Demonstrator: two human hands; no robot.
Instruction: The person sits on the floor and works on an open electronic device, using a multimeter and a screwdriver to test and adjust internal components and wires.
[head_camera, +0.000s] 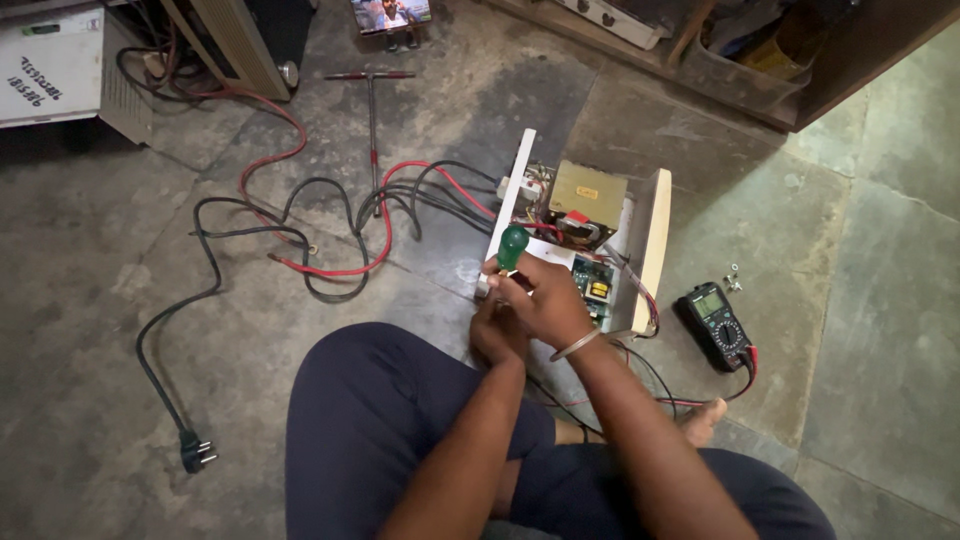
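Opened white power unit (655, 235) is lying on the stone floor (120, 260) before a seated person, whose right hand (545, 300) is gripping a green-handled screwdriver (512, 247) at its near edge, the left hand (497, 330) curling closed beneath; a multimeter (716, 322) is sitting just beside.

Dim, soft daylight; sharp focus

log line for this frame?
right hand: grips green-handled screwdriver | left hand: at open unit edge | multimeter: on floor, untouched
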